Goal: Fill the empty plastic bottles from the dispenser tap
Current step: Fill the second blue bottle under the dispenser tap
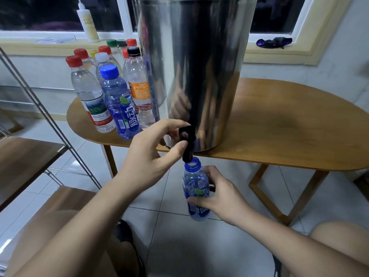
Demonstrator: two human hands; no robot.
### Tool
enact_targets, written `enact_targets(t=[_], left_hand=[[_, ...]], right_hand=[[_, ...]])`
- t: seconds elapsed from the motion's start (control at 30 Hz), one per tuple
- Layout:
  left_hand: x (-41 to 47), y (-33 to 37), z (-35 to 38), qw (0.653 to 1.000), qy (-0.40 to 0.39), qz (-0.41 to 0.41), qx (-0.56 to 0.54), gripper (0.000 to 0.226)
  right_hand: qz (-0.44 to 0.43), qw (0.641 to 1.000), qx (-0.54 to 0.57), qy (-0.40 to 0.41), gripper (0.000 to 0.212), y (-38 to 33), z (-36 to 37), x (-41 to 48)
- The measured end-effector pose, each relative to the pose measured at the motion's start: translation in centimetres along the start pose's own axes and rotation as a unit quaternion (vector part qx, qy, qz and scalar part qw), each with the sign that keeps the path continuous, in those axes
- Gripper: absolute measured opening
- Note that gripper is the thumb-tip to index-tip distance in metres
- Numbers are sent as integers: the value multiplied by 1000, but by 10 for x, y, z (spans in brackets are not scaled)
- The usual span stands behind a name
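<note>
By the window, room: a white tiled floor point(87, 150), pale walls and dark panes above a cream windowsill point(269, 51); a shelf rack point(30, 154) of wood and metal rods stood at the left.
Table point(279, 126): oval, wooden, on slanted wooden legs, and it carried the dispenser and the capped bottles.
Dispenser point(199, 66): a tall polished steel drum near the table's front edge, with its top out of view (what it held could not be seen).
Capped bottles: about ten stood packed together left of the drum, with red, green, yellow, white, blue and black caps; how full they were was hard to judge.
Red-capped bottle point(89, 92): clear, with a green and red label whose print was too small to read.
Blue-capped bottle point(119, 104): blue-tinted, its label bearing large white Chinese characters.
Black-capped bottle point(137, 84): clear, with an orange label whose writing was illegible.
Pump bottle point(87, 23): white and yellowish, on the windowsill.
Open bottle point(193, 176): blue-tinted, uncapped, with the same blue label; it was held below the table edge with its mouth just under the spout, and its fill level was unclear.
Left hand point(147, 154): thumb and forefinger pinched the tap's lever.
Right hand point(221, 194): fingers and thumb curled round the open bottle's body.
Tap point(187, 142): black, at the drum's foot, pointing down.
</note>
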State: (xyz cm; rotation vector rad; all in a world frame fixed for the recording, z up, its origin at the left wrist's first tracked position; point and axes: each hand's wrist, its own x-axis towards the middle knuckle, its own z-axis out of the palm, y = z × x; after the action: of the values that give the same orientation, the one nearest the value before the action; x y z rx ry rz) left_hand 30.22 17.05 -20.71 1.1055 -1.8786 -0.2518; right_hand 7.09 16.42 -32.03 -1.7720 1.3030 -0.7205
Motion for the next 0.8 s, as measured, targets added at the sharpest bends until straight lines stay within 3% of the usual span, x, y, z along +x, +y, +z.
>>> enact_targets(t=[0.47, 0.8], left_hand=[[-1, 5, 7, 988, 55, 103, 101, 11], [-4, 4, -4, 984, 27, 127, 119, 14]], right_hand=[[13, 999, -19, -32, 70, -6, 1, -4], [16, 998, -51, -46, 72, -4, 8, -3]])
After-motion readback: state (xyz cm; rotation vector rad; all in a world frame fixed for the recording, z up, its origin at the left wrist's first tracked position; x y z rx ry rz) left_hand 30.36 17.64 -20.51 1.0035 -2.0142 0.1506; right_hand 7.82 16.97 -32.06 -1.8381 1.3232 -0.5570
